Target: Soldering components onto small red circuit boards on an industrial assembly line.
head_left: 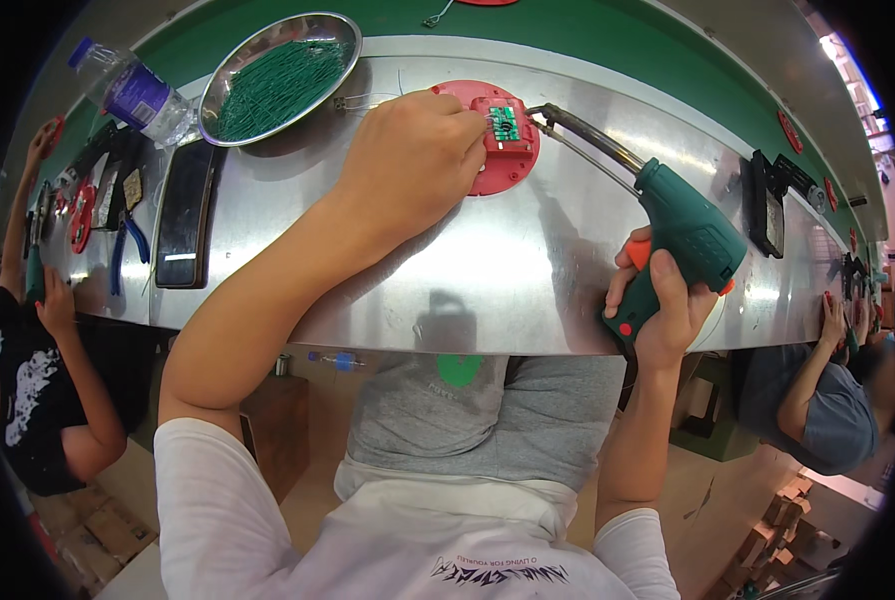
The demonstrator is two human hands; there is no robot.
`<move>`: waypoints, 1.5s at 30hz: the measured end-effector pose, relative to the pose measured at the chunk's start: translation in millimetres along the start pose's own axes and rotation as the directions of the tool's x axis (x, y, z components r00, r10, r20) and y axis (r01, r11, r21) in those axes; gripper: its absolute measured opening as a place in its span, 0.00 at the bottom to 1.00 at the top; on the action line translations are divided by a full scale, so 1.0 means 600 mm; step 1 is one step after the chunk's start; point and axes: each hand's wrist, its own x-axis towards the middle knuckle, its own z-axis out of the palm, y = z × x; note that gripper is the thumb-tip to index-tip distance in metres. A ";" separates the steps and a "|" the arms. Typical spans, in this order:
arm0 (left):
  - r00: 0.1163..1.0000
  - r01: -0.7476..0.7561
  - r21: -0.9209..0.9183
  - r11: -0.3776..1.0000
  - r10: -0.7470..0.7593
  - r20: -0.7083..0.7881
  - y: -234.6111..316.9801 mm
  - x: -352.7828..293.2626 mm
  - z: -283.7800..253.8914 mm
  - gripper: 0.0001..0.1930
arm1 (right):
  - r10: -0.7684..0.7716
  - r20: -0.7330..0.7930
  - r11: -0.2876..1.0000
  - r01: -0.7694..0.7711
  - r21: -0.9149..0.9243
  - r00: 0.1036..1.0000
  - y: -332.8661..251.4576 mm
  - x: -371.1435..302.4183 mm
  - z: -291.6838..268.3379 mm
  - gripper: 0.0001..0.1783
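Observation:
A round red plastic housing (512,178) lies on the metal bench, with a small green circuit board (505,124) set in its raised middle. My left hand (412,145) reaches over the housing's left side, fingers pinched together at the board's left edge. What they hold is hidden. Thin leads (367,102) stick out to the left from behind this hand. My right hand (667,305) is wrapped round the handle of a green soldering gun (697,225). The gun's iron points left, its tip at the board's right edge; contact is too small to tell.
At the back left stands a steel bowl (210,100) of green wires (282,90), beside a water bottle (137,95). A phone (184,215) and blue-handled pliers (127,245) lie further left. A black holder (764,205) sits at right. Co-workers sit on both sides.

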 end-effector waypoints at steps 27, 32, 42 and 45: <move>0.962 0.098 -0.037 0.995 -0.104 -0.254 0.006 0.032 -0.065 0.08 | 0.000 -0.121 1.000 -0.003 -0.024 0.993 0.002 0.005 -0.002 0.19; 0.952 0.193 0.186 0.963 -0.230 0.204 0.043 0.010 -0.082 0.10 | 0.008 -0.141 1.000 -0.010 -0.014 0.990 0.002 0.003 -0.004 0.19; 0.894 0.209 0.214 0.954 -0.275 0.354 0.036 -0.002 -0.060 0.06 | 0.014 -0.137 0.996 -0.002 0.090 0.991 0.002 0.001 -0.013 0.17; 0.941 0.222 0.082 0.972 -0.236 0.244 0.023 0.010 -0.072 0.05 | 0.003 -0.148 0.995 0.012 0.101 0.989 0.004 0.000 -0.013 0.17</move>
